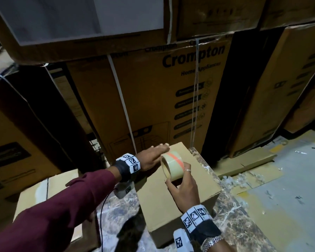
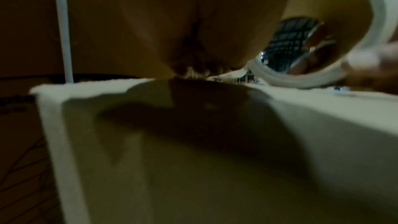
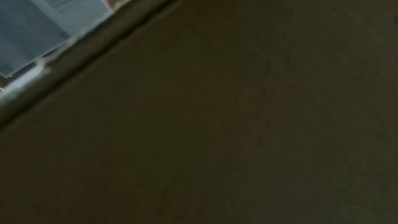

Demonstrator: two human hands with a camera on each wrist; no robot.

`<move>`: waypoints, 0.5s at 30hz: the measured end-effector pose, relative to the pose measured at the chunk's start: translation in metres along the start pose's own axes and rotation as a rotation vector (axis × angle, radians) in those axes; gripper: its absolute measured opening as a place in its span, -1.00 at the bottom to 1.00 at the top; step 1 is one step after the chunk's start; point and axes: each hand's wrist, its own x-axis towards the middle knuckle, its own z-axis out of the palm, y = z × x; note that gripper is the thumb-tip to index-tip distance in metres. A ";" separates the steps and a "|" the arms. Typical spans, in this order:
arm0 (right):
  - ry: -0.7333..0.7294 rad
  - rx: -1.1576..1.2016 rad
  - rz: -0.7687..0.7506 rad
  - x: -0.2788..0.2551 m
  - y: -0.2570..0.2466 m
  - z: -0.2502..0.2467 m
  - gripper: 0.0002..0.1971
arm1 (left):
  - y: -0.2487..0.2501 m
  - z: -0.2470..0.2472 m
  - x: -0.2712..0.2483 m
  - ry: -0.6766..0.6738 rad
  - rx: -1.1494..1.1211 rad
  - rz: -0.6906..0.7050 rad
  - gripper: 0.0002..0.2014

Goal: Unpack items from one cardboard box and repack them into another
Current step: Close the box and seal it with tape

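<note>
While the closed cardboard box (image 1: 178, 193) sits on the marbled surface (image 1: 231, 202), both hands work over its top. Left hand (image 1: 151, 157), in a maroon sleeve (image 1: 62, 206), reaches across with fingers straight and laid flat on the far end of the box top, near the far edge; it holds nothing. Right hand (image 1: 184, 188) grips a roll of clear packing tape (image 1: 172, 165): thumb at the near rim, fingers curled over the outer face, one finger carrying a ring. Roll stands on edge over the middle of the box top, its core opening facing left; an orange band runs across its outer surface. Whether the roll touches the cardboard cannot be told from the head view.

Left wrist view: blurred, shows a box corner and side wall close up, with the tape roll (image 2: 336, 37) at upper right above the box top. Right wrist view: almost wholly dark cardboard, with one edge running diagonally; no fingers visible.

A second cardboard box (image 1: 42, 193) stands to the left, partly hidden under the left forearm. Tall printed cartons (image 1: 153, 99) marked "Crompton", bound with white straps, are stacked behind the surface. Flattened cardboard (image 1: 247, 164) and plastic scraps lie on the floor to the right.
</note>
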 end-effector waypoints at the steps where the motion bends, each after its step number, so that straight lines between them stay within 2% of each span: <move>1: -0.009 -0.020 0.002 -0.001 -0.001 -0.001 -0.29 | -0.001 0.006 -0.001 -0.015 -0.012 0.101 -0.49; 4: -0.040 -0.045 0.007 0.000 -0.002 -0.001 -0.33 | -0.009 0.022 0.001 -0.019 0.013 0.200 -0.51; 11: -0.028 -0.010 0.053 0.003 0.002 0.003 -0.38 | -0.009 0.029 0.003 0.015 0.103 0.195 -0.45; 15: 0.009 -0.104 0.065 -0.004 -0.001 -0.001 -0.35 | -0.009 0.032 0.004 0.009 0.128 0.195 -0.47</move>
